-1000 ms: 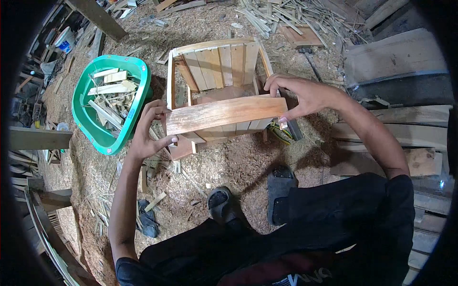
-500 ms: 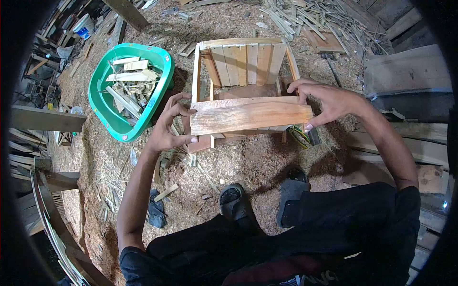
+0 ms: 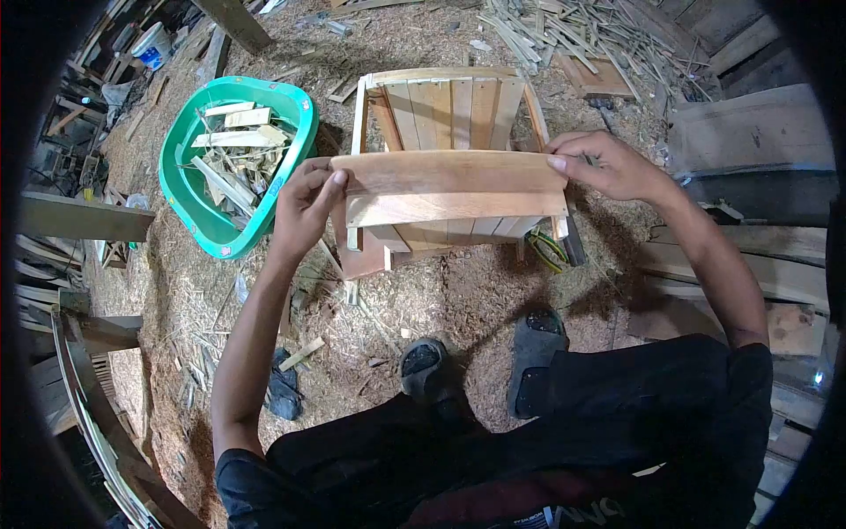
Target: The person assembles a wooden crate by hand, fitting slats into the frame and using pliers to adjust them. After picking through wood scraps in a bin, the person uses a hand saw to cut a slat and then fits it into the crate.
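A wide, flat wooden board (image 3: 449,172) spans between my two hands, lying across the near top of a small slatted wooden frame (image 3: 432,231). My left hand (image 3: 304,207) pinches the board's left end with the thumb on its face. At the opposite end, my right hand (image 3: 608,167) grips the corner between thumb and fingers. Just below the board shows the frame's pale front rail (image 3: 458,208), and farther off stand its upright slats (image 3: 454,113) under a curved top rail (image 3: 441,76).
A green plastic tub (image 3: 167,172) of wood offcuts stands to the left. Sawdust and scraps cover the ground. Thin wood strips (image 3: 564,35) are piled at the far right, and planks (image 3: 731,256) lie along the right side. A dark cloth (image 3: 284,388) lies near my feet.
The board has moved away from me and its face has tilted, uncovering the frame's front rail. Both hands moved with it, and my left fingers have closed onto its end.
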Demonstrator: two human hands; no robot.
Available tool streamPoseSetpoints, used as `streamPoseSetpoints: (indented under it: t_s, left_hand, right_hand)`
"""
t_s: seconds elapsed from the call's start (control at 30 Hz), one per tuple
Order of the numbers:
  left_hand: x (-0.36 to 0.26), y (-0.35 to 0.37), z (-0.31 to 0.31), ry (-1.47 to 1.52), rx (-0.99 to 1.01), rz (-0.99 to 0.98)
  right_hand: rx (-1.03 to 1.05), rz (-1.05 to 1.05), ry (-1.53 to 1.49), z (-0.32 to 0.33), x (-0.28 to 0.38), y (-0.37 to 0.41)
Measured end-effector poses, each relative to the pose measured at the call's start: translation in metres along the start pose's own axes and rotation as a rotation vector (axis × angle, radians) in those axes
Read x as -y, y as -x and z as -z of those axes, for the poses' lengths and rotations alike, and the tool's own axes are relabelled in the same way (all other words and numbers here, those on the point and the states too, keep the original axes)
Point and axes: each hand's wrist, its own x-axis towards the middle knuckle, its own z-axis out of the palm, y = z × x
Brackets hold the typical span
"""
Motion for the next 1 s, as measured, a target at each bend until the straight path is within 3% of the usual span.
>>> streamPoseSetpoints:
  t_s: [0.1,0.3,0.43,0.8,0.9,1.0]
  left_hand:
    - [0.001,-0.006,-0.007,0.002,-0.045,0.046]
    - [0.0,-0.007,-0.008,0.028,-0.034,0.192]
    - [-0.005,-0.009,-0.005,0.123,-0.028,0.4]
    - [-0.007,-0.005,-0.007,0.217,-0.012,0.335]
    - [-0.004,-0.004,-0.006,0.257,-0.03,0.243]
    - [-0.007,-0.003,-0.003,0.21,-0.005,0.238]
  right_hand:
    - [-0.063,0.068,0.094,-0.008,-0.01,-0.002]
    - [-0.234,-0.124,-0.059,-0.02,-0.015,-0.003]
    - [-0.313,-0.173,-0.195,-0.023,-0.014,-0.009]
    - [-0.465,-0.1,-0.355,-0.024,-0.012,-0.018]
    - [-0.453,-0.097,-0.295,-0.023,-0.01,-0.017]
    - [-0.378,-0.116,-0.484,-0.02,-0.01,-0.016]
